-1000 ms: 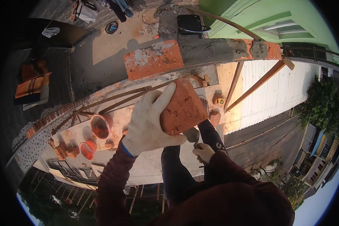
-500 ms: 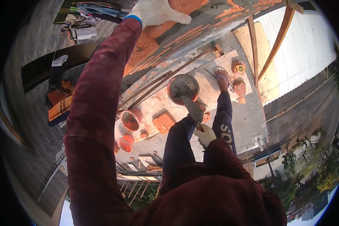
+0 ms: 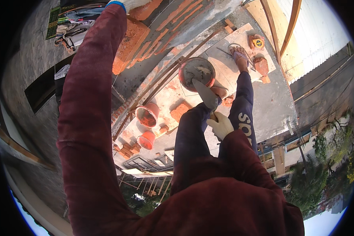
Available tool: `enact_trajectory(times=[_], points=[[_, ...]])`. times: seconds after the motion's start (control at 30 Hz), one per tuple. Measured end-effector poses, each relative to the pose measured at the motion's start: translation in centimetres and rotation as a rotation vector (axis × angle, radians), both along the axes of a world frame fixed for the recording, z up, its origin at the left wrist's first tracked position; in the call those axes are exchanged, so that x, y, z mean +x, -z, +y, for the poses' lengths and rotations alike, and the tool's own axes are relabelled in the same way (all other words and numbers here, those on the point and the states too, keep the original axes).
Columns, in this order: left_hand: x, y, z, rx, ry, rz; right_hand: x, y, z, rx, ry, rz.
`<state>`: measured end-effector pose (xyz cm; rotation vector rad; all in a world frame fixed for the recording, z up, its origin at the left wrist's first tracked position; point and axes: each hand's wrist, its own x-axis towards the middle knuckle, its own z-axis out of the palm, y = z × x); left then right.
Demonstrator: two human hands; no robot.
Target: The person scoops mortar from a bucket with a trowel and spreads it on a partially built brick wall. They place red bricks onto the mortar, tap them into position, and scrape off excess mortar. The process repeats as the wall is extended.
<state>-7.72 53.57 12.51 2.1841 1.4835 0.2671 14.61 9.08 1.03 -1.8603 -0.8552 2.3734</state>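
My right hand [image 3: 220, 126], in a white glove, grips the handle of a trowel [image 3: 204, 94] in front of my legs. The grey blade points up and left, over the edge of a round tub of mortar [image 3: 202, 73]. My left hand [image 3: 135, 3], also gloved, reaches to the upper edge of the picture; its fingers are cut off from view. It is at the top of the brick wall [image 3: 131, 45], beside an orange-red brick [image 3: 146, 10].
Two reddish buckets [image 3: 147, 115] and a loose brick [image 3: 181, 110] stand on the platform. Near my sandalled foot [image 3: 240, 57] are a tape measure [image 3: 257, 42] and a brick piece [image 3: 260, 66]. Wooden poles [image 3: 289, 29] rise at the right. Clothes [image 3: 76, 21] hang at upper left.
The view has shifted, so my left hand has slid up and left, mostly out of the picture. My right hand still holds the trowel by the tub.
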Motion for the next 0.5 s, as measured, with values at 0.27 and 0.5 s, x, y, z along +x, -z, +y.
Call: enact_trajectory(times=[0.27,0.5], points=[[-5.6,-6.0,-9.0,-0.083,-0.228,-0.539,0.3,0.2,1.3,-0.164,0.232,-0.097],[-12.4,-9.9,-29.7,-0.654,-0.689,-0.405,-0.2,0.3,3.4,-0.178,0.122,-0.037]])
